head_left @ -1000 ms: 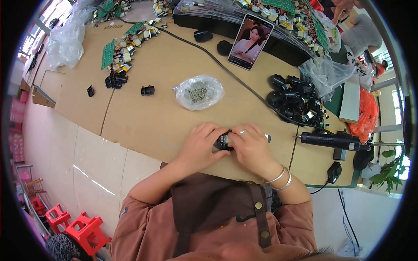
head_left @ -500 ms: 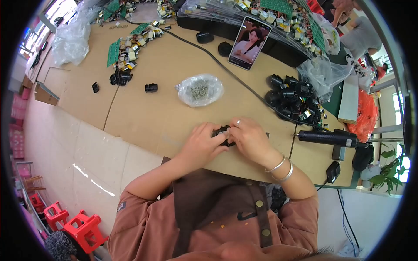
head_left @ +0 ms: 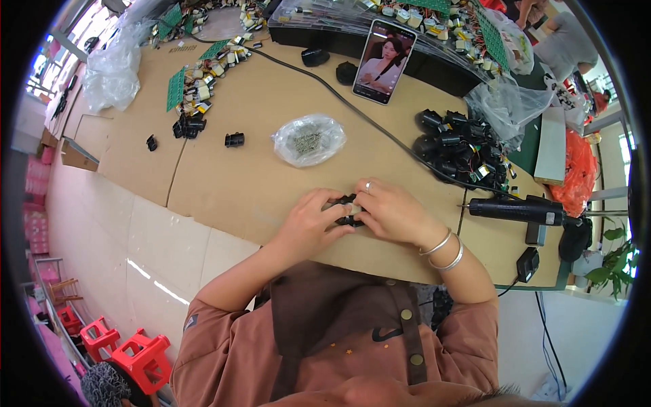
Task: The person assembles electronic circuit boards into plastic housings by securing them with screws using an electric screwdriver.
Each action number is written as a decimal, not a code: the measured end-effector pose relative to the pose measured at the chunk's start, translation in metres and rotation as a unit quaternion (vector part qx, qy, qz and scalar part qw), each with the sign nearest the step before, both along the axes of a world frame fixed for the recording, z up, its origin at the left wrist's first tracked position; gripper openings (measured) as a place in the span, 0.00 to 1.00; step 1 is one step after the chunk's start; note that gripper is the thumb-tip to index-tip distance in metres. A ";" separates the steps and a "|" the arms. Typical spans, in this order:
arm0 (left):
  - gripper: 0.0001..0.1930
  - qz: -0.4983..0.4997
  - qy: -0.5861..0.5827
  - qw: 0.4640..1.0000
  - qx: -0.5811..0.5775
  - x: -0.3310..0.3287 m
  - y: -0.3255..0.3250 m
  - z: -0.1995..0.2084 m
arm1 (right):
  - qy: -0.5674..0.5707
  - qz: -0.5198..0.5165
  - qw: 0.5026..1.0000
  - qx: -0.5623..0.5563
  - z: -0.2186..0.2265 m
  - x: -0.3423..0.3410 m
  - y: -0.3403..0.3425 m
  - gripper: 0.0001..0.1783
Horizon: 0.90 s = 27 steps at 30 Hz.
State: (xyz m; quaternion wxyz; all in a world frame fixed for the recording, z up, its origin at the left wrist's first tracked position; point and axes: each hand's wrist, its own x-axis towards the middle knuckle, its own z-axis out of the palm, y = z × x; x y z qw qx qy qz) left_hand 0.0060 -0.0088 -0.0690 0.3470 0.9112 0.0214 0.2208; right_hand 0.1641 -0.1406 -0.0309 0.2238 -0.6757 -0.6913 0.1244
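Observation:
My left hand and my right hand meet over the near part of the cardboard-covered table. Between their fingertips they grip a small black plastic housing, with a light grey piece showing in it. Fingers cover most of it, so its exact shape is hidden. Just beyond the hands lies a see-through plastic bag opened around a heap of small metal screws. Farther left, a loose black plastic part rests on the cardboard.
A black electric screwdriver lies at the right, beside a pile of black housings with wires. A dark cable crosses the table. Behind it a phone leans on a black tray. Green circuit boards with batteries lie far left.
The whole view has shifted slightly. Both hands stay on the black housing, with small finger movements; a bit more of the grey piece shows between the fingertips.

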 end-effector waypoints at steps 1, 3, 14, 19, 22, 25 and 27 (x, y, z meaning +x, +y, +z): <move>0.18 -0.005 0.007 1.000 -0.013 0.001 0.001 0.000 | -0.016 0.012 1.000 -0.011 0.003 0.001 0.002 0.09; 0.18 -0.010 0.016 0.999 -0.027 0.001 0.002 -0.001 | -0.030 0.022 0.999 -0.023 0.001 0.000 0.004 0.09; 0.15 -0.003 0.030 0.999 0.039 -0.001 -0.001 0.010 | -0.155 -0.048 0.987 -0.011 0.005 -0.024 0.009 0.11; 0.13 0.059 -0.025 0.997 0.042 0.003 0.053 0.021 | -0.055 -0.122 0.987 0.087 0.023 -0.013 -0.015 0.11; 0.11 0.112 0.000 0.988 0.102 0.025 0.096 0.038 | -0.004 -0.166 0.979 0.116 0.026 -0.013 -0.029 0.10; 0.11 0.108 0.045 0.986 0.122 0.042 0.108 0.040 | 0.006 -0.160 0.983 0.094 0.022 -0.015 -0.029 0.10; 0.11 0.092 0.062 0.985 0.132 0.046 0.119 0.042 | 0.012 -0.154 0.987 0.053 0.020 -0.018 -0.027 0.10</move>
